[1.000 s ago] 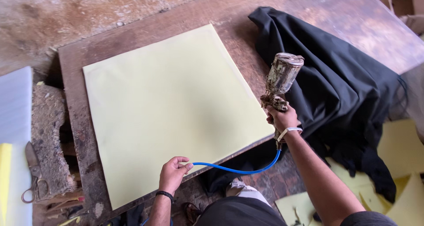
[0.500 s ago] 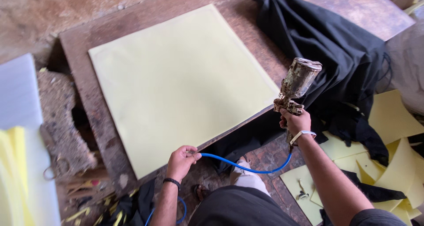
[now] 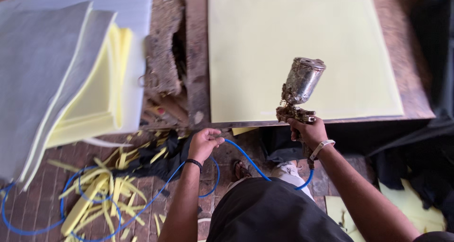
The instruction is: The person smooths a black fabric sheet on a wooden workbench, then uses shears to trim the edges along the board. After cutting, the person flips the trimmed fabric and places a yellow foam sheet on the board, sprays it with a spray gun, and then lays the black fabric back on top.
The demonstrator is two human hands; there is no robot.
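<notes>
— What does the spray gun (image 3: 297, 93) look like from here?

— It is crusted with brownish dried residue. Its metal cup sits on top, tilted slightly right, dull and stained. A blue hose (image 3: 246, 159) runs from under its grip, loops down past the person's lap and trails left over the brick floor (image 3: 42, 209) among yellow foam scraps (image 3: 101, 185).

— And the hands?

— The right hand (image 3: 309, 131) is closed around the gun's handle, a pale band on the wrist, forearm reaching up from the lower right. The left hand (image 3: 204, 142) is curled shut on the blue hose just left of the gun, a dark band on its wrist.

— Where is the gun?

— Held up at the near edge of the tabletop (image 3: 196, 72), over the near part of the large pale yellow sheet (image 3: 293, 34). Stacked grey and yellow foam sheets (image 3: 61, 81) lie far left.
</notes>
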